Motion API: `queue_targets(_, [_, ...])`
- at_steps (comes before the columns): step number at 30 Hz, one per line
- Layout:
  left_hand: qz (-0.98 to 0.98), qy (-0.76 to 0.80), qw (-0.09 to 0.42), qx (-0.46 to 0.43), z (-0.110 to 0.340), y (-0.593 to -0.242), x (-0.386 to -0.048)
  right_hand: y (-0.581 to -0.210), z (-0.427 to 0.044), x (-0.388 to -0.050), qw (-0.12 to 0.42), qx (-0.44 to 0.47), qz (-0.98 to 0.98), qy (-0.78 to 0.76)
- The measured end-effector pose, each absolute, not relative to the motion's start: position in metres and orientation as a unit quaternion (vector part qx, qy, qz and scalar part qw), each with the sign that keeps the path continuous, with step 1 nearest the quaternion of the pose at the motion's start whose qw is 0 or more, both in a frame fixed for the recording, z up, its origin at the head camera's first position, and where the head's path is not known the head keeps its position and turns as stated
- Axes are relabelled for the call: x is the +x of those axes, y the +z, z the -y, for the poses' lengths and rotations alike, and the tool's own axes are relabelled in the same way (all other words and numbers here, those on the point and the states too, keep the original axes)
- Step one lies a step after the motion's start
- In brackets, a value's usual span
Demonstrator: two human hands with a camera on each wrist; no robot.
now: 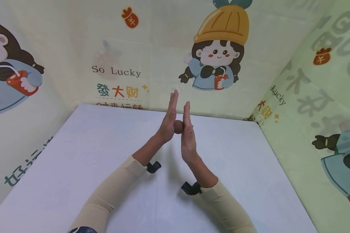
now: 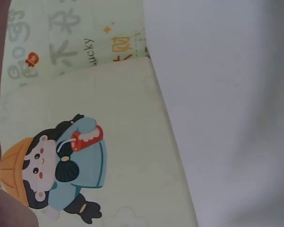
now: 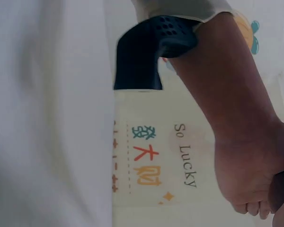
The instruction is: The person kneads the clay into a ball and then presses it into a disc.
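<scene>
A small round brown ball [image 1: 179,127] is held between two flat palms, above the white table. My left hand [image 1: 168,124] touches it from the left, fingers straight and pointing upward. Against its other side rests my right hand [image 1: 188,137], its fingers likewise extended. In the right wrist view, the left hand [image 3: 244,161] appears with its forearm, and part of the dark ball [image 3: 281,190] shows at the right edge. Only slivers of skin appear along the left edge of the left wrist view, where the ball cannot be made out.
The white table [image 1: 128,129] spreads beneath both arms. Behind it hangs a pale printed backdrop [image 1: 163,51] with cartoon figures and lettering, continuing along both sides. Black curved wrist mounts [image 1: 191,188] stick out from the cream sleeves [image 1: 230,207].
</scene>
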State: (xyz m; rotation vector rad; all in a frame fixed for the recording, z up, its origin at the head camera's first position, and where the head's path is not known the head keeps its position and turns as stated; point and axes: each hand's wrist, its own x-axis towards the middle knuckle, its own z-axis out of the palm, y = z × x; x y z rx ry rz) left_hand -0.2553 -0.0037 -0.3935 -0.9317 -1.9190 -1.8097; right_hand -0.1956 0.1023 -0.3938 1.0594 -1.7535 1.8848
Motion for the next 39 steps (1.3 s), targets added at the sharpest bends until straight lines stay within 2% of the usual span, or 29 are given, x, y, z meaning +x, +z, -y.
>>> queue_targets(6, [0.681, -0.635, 0.147, -0.334, 0.001, -0.401, -0.253, -0.390, -0.107, -0.198, 0.187, 0.379, 0.627, 0.654])
queue_targets(29, [0.669, -0.626, 0.106, -0.386, -0.014, -0.427, -0.233, -0.381, -0.126, -0.211, 0.230, 0.336, 0.647, 0.645])
queue_targets(39, [0.654, -0.643, 0.079, -0.392, -0.019, -0.424, -0.215, -0.378, -0.131, -0.216, 0.227, 0.335, 0.642, 0.651])
